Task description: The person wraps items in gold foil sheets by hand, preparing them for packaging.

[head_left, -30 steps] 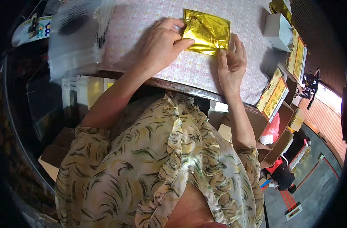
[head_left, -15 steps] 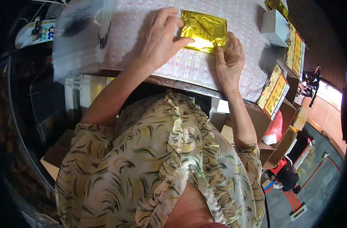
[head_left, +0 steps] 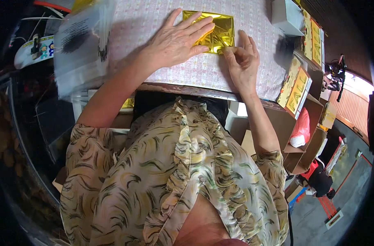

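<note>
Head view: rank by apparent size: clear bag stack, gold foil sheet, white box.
1. clear bag stack, blurred.
2. gold foil sheet, partly under the left hand.
3. white box, cut by the frame top, so 2–3 unsure.

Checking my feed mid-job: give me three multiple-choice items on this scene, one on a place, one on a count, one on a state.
1. Where does the gold foil sheet lie? A on the tablecloth B in a cardboard box C on the floor
2. How many hands touch it? A none B one C two
3. How is the left hand? A clenched B flat, fingers spread C lifted clear
1 A, cloth shows round it; 2 C, left presses it, the right hand pinches its edge; 3 B, palm down on foil.
</note>
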`<action>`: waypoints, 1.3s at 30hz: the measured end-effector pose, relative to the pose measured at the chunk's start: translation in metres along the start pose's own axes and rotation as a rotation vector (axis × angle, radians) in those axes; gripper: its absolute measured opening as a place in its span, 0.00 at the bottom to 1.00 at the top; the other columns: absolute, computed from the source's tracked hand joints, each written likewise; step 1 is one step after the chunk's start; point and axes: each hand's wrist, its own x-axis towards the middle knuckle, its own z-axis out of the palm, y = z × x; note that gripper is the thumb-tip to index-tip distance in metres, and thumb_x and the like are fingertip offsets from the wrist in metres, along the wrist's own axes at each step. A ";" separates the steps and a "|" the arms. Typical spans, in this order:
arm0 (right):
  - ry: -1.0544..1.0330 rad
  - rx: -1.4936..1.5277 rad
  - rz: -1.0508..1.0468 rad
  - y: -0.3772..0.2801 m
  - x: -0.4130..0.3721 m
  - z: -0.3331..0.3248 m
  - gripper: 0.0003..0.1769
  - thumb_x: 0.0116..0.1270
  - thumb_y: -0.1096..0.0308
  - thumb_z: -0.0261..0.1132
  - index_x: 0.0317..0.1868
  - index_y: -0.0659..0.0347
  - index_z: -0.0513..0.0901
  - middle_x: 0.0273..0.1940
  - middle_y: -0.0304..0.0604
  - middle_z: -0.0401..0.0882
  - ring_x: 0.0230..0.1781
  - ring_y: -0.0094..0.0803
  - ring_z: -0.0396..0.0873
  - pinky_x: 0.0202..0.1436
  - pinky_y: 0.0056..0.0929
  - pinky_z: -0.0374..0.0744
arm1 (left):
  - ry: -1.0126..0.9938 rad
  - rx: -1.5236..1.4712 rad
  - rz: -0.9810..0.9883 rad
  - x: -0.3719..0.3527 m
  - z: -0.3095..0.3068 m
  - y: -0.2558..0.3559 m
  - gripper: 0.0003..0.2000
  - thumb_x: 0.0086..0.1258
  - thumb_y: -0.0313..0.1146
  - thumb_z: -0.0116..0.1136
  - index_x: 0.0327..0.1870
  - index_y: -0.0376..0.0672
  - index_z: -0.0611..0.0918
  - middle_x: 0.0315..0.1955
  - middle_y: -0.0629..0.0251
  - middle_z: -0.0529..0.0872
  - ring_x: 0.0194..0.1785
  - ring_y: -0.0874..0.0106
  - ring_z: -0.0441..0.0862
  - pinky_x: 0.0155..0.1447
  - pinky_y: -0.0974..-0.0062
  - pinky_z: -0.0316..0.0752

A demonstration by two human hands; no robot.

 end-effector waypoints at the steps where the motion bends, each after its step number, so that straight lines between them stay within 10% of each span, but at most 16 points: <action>1: -0.003 -0.001 0.003 0.000 -0.002 -0.002 0.09 0.69 0.68 0.73 0.40 0.67 0.92 0.73 0.63 0.73 0.79 0.57 0.64 0.80 0.49 0.61 | -0.006 -0.044 -0.012 0.000 -0.001 0.001 0.34 0.80 0.55 0.53 0.83 0.50 0.64 0.82 0.69 0.64 0.85 0.67 0.56 0.86 0.46 0.39; 19: 0.012 -0.027 -0.037 0.013 -0.011 -0.008 0.08 0.65 0.69 0.73 0.37 0.66 0.89 0.72 0.59 0.74 0.76 0.57 0.65 0.80 0.50 0.57 | -0.078 -0.038 0.042 0.003 -0.009 -0.001 0.33 0.82 0.51 0.51 0.84 0.54 0.61 0.84 0.73 0.59 0.87 0.69 0.50 0.87 0.48 0.36; 25: -0.053 -0.345 -0.317 -0.031 -0.017 0.000 0.35 0.70 0.68 0.70 0.74 0.70 0.69 0.76 0.62 0.67 0.79 0.57 0.65 0.80 0.57 0.63 | -0.078 -0.030 0.022 0.005 -0.008 0.001 0.34 0.81 0.52 0.51 0.84 0.55 0.61 0.84 0.73 0.59 0.87 0.68 0.52 0.86 0.46 0.36; 28: -0.221 -0.410 -0.311 -0.043 -0.017 0.013 0.42 0.76 0.49 0.65 0.77 0.72 0.65 0.79 0.63 0.63 0.83 0.55 0.58 0.84 0.55 0.55 | -0.129 0.049 0.024 0.007 -0.004 0.001 0.34 0.81 0.53 0.50 0.85 0.54 0.60 0.84 0.73 0.59 0.87 0.67 0.52 0.86 0.45 0.36; 35: -0.289 -0.379 -0.262 -0.024 -0.018 0.018 0.47 0.79 0.42 0.59 0.80 0.72 0.58 0.82 0.64 0.55 0.84 0.56 0.53 0.85 0.54 0.53 | -0.057 -0.080 0.051 0.002 0.005 -0.014 0.36 0.82 0.56 0.48 0.86 0.53 0.57 0.85 0.67 0.56 0.87 0.65 0.50 0.86 0.45 0.35; 39: -0.302 -0.368 -0.260 -0.024 -0.018 0.018 0.48 0.78 0.42 0.59 0.81 0.72 0.57 0.82 0.66 0.52 0.84 0.59 0.51 0.85 0.55 0.52 | 0.309 0.048 -0.127 -0.011 0.040 -0.034 0.40 0.77 0.61 0.53 0.84 0.50 0.60 0.84 0.57 0.57 0.87 0.54 0.47 0.84 0.39 0.38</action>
